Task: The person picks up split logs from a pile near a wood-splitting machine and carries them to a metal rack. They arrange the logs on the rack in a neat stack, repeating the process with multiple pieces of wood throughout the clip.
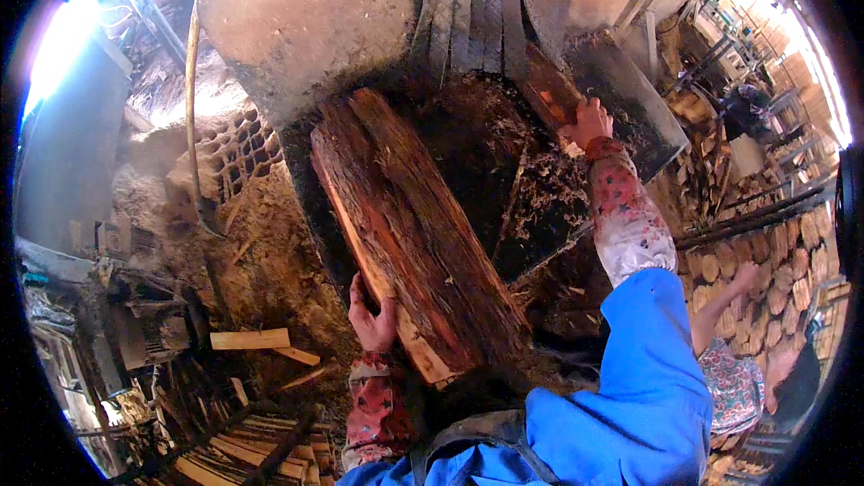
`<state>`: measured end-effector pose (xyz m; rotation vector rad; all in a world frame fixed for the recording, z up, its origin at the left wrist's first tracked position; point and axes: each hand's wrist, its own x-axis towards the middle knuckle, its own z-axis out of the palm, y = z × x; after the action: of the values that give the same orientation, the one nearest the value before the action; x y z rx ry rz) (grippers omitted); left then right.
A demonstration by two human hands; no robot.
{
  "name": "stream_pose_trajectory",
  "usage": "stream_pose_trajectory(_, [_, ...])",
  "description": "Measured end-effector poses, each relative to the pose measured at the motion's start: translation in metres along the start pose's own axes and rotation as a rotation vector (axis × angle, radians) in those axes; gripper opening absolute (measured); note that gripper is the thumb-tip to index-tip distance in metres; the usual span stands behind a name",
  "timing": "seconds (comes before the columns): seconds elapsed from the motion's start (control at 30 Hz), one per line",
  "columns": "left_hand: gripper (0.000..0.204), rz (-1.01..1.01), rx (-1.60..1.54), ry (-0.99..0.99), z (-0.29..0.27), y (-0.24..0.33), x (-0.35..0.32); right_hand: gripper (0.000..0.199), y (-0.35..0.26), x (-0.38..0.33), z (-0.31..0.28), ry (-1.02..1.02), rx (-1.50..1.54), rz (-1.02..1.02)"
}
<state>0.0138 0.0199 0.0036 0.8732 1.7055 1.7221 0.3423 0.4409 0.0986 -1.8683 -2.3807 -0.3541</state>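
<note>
A broad bark-covered log [414, 225], with a pale cut face along its left side, lies slanted across a dark, dusty metal bed. My left hand [373, 319] grips this log's lower left edge, its fingers and thumb against the pale face. Farther off to the right, my right hand [589, 124] is closed over the near end of a narrower reddish-brown wooden slab [549, 90]. The slab's far end meets dark hanging strips [481, 27] below a dusty metal housing [315, 18]; what lies behind them is hidden.
Sawdust and bark bits [549, 198] cover the metal bed between log and slab. A pale offcut [250, 339] lies at left, above a stack of thin boards [243, 450]. Another person's arm [729, 306] shows at right, before piled cut logs [783, 261].
</note>
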Motion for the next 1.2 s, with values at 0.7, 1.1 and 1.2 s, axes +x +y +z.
stream_pose_trajectory(0.7, [0.061,-0.036,-0.011,-0.007,-0.004,0.006,-0.002,0.021,-0.061,-0.287,-0.076,-0.018,0.873,0.234])
stream_pose_trajectory(1.1, [0.065,-0.003,-0.055,-0.028,-0.006,0.007,-0.004,0.024,-0.084,-0.364,-0.091,-0.223,0.990,0.285])
stream_pose_trajectory(1.2, [0.064,-0.021,-0.023,-0.020,-0.004,0.014,-0.004,0.023,-0.095,-0.348,-0.092,-0.137,0.975,0.053])
